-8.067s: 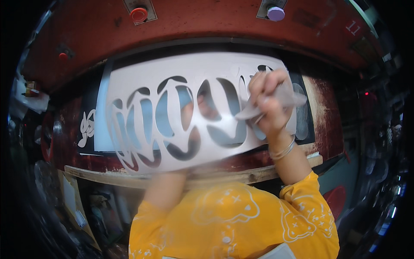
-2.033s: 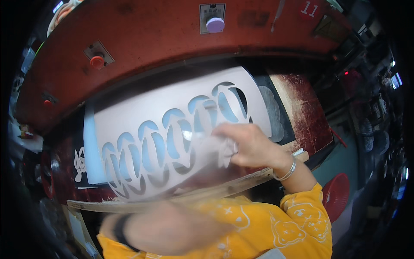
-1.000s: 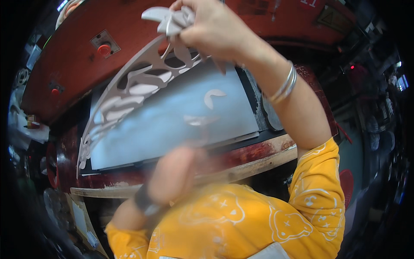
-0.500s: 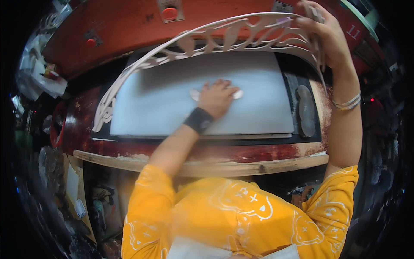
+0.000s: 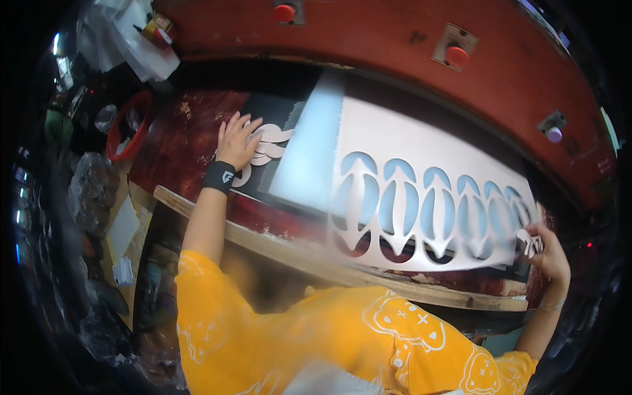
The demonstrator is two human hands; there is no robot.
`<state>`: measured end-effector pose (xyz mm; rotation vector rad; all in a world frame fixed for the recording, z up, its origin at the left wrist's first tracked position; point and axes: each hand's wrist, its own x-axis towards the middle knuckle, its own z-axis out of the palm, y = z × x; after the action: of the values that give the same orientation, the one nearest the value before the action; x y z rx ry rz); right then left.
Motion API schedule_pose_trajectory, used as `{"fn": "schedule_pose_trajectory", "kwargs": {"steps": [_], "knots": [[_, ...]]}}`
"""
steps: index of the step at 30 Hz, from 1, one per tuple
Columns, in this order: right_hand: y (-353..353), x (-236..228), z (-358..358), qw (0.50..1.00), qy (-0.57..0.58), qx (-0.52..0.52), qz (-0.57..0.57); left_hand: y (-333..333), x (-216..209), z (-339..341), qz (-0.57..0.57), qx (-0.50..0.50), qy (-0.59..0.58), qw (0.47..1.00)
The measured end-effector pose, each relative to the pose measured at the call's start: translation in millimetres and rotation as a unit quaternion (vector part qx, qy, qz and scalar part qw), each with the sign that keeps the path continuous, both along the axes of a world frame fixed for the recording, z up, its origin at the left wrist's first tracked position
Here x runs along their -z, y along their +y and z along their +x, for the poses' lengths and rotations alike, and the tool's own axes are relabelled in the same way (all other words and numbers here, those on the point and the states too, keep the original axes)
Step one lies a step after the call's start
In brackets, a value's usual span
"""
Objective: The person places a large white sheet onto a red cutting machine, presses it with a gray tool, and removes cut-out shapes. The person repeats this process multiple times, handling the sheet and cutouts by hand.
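White cut-out sheet (image 5: 428,204), w/ a row of leaf-shaped openings, lies across the worktop (image 5: 191,141) in front of us; its right end is pinched in our right hand (image 5: 545,253). The grip there is closed on the sheet's lower right corner, fingers curled round the edge, w/ small white scraps showing by the fingertips. The sheet's left part rests over a pale blue-grey panel (image 5: 306,158) that shows through the openings and sticks out at the left edge.

Our left hand (image 5: 236,139) lies flat, fingers spread, on a small pile of white cut-out pieces (image 5: 266,143) on a dark mat (image 5: 280,108), just left of the blue-grey panel. That grip is wide, palm down, pressing rather than clasping; we can't tell if any piece is caught under the fingers. A black wristband (image 5: 219,176) sits on that wrist; a thin bangle is faintly visible on the right wrist.

The worktop is dark red and worn, w/ a pale wooden strip (image 5: 276,240) along its near edge. Behind it curves a red machine housing (image 5: 395,46) w/ red push-buttons (image 5: 284,13) and one purple button (image 5: 554,134). At far left a red bin (image 5: 128,125) stands off the worktop's end, and white wrappings (image 5: 131,43) are heaped above it. Our yellow printed sleeves (image 5: 210,309) fill the lower edge.
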<state>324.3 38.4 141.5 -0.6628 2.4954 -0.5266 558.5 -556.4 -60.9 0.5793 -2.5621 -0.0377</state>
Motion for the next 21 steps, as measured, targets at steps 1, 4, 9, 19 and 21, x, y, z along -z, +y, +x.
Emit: {"fn": "schedule_pose_trajectory", "kwargs": {"steps": [1,4,9,19,21], "knots": [[-14.4,-5.2,3.7,0.998,0.034,0.0,-0.048,9.0,-7.9,2.6,-0.041,0.004,0.046,0.998],[-86.3,-15.5,20.7,0.984,0.055,-0.045,-0.162,55.4,-35.6,16.9,0.204,0.015,0.175,0.963],[-298.1,44.1,63.4,0.92,-0.262,-0.184,-0.225,171.6,-23.8,48.9,0.236,0.068,0.138,0.959],[-416.1,122.2,76.7,0.914,-0.046,-0.252,-0.314,209.0,-17.9,70.1,0.484,0.03,0.061,0.872],[-331.3,120.3,16.0,0.908,0.0,-0.252,-0.335,216.6,-20.3,60.5,0.547,0.079,0.084,0.829]]}}
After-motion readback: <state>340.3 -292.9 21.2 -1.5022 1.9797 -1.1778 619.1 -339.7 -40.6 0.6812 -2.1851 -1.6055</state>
